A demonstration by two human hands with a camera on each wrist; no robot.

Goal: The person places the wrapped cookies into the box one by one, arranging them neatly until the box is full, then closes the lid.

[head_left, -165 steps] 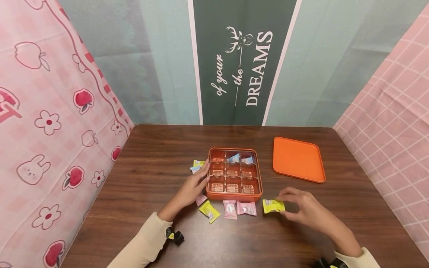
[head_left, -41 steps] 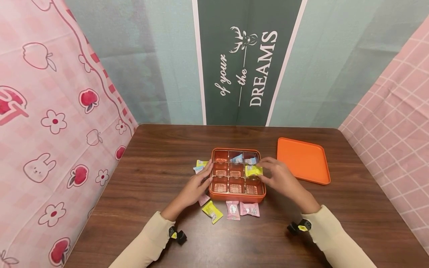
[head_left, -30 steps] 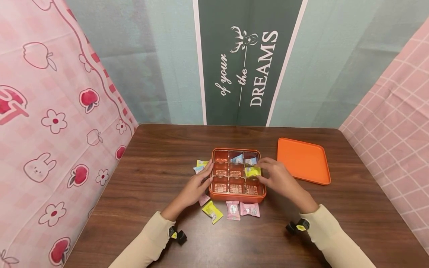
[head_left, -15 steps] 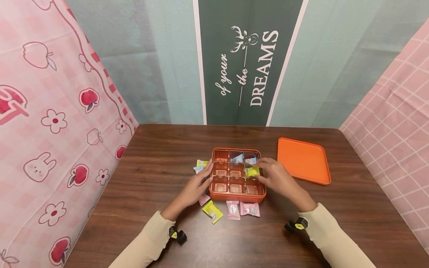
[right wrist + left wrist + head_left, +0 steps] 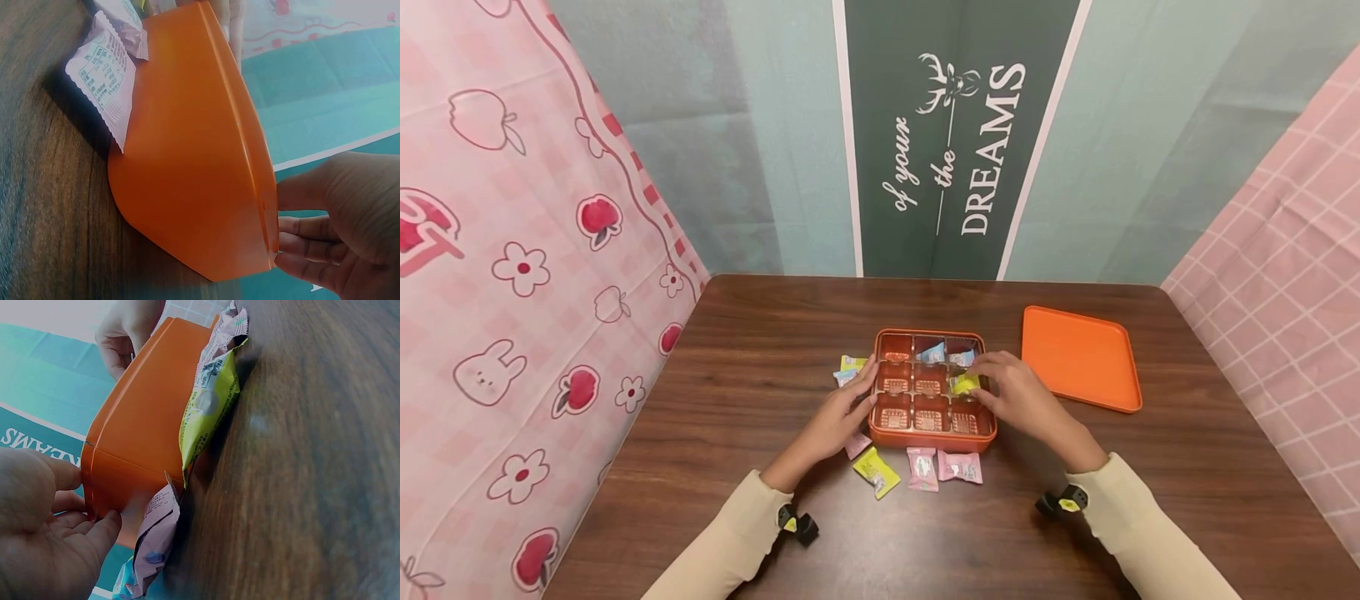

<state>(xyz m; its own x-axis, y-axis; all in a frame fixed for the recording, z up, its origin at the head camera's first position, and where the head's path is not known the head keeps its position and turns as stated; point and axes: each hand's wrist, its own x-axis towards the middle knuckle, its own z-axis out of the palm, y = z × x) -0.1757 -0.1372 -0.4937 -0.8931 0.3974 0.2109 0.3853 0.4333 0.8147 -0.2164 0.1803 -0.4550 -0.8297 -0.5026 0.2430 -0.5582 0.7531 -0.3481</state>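
An orange box (image 5: 932, 439) with a nine-compartment insert sits mid-table. Against its left side rests my left hand (image 5: 838, 415), fingers extended along the wall; in the left wrist view its fingertips touch the box's edge. My right hand (image 5: 1026, 400) reaches over the right rim, thumb and fingers pinching a yellow wrapped candy (image 5: 964, 383) in the middle row's right compartment. In the right wrist view the box wall hides that candy. Blue wrapped candies (image 5: 932, 353) lie in the back row's middle and right compartments.
Along the box's front lie a yellow candy (image 5: 876, 472) and pink candies (image 5: 922, 469). More candies, including a blue one (image 5: 844, 377), are partly hidden by the left hand. An orange lid (image 5: 1081, 358) lies at the back right of the wooden table (image 5: 760, 333).
My right hand has carried the yellow candy from the table right of the box into the middle-right compartment, where it now sits slightly lower. The left hand has stayed at the box's side.
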